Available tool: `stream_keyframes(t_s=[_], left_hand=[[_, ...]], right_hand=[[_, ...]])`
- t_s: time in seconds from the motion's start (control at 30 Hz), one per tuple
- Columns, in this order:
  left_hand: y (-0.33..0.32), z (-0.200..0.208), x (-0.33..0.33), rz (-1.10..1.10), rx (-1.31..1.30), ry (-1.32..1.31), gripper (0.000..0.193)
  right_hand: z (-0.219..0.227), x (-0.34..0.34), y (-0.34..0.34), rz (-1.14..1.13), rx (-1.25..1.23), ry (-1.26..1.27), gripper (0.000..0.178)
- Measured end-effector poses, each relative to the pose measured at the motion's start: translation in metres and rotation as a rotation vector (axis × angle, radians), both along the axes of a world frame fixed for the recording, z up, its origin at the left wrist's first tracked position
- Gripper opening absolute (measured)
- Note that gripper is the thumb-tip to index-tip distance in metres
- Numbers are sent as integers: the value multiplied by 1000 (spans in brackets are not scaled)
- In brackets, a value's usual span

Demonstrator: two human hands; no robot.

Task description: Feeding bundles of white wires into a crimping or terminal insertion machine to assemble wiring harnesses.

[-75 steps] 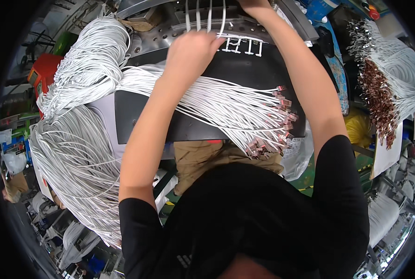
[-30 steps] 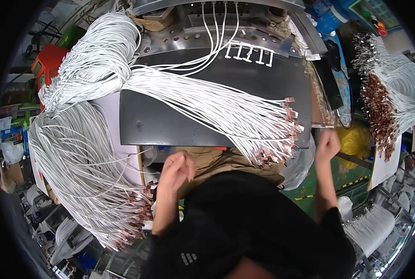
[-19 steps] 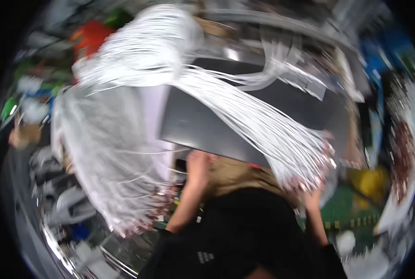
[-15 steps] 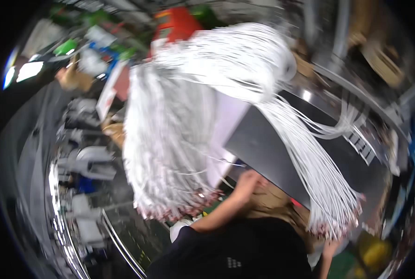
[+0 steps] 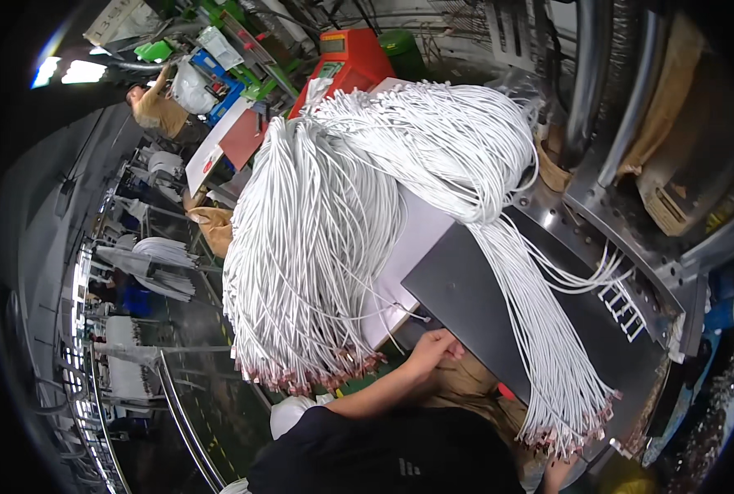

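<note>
The main bundle of white cables [image 5: 540, 329] lies across the black counter [image 5: 474, 288], its copper-coloured plugs [image 5: 568, 432] overhanging the front edge; a second bundle [image 5: 309, 247] hangs to the left, plugs downward. The left hand [image 5: 436, 350] is just beside the counter's front edge, its fingers loosely curled inward, with no cable visible in them. The right hand [image 5: 558, 473] is near the overhanging plugs and mostly out of sight; how far its fingers are open, and whether they hold anything, cannot be determined. For sound handling, grip cables along their length rather than by the plugs, and support the overhanging ends, as their weight could drag the bundle off the counter. Clear the stray cables [image 5: 387, 314] near the left hand first, since they are likely to snag. Apply no tension to the few cables [image 5: 577, 286] leading toward the metal machine [image 5: 622, 235], and avoid sweeping the white plastic strip [image 5: 622, 310] aside
</note>
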State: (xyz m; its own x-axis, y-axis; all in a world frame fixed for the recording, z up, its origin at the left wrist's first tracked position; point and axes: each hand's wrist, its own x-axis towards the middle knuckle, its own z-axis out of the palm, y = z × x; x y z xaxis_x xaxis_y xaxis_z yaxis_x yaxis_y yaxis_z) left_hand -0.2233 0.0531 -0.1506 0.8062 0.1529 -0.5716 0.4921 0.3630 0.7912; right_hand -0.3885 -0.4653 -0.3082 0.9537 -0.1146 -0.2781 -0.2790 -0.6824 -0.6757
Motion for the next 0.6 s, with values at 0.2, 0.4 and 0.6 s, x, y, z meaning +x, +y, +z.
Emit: stream_keyframes(t_s=[0.2,0.4,0.6], left_hand=[[-45,21,-24,-198,384,-175,41],[-75,102,28,-502,934,-1081,23],[-168,125,89,-1043,1307,-1276,66]], right_hand=[[204,105,47,84,74,482,29],[301,153,22,-124,630,-50,38],[320,272,139,439,-97,-660,27]])
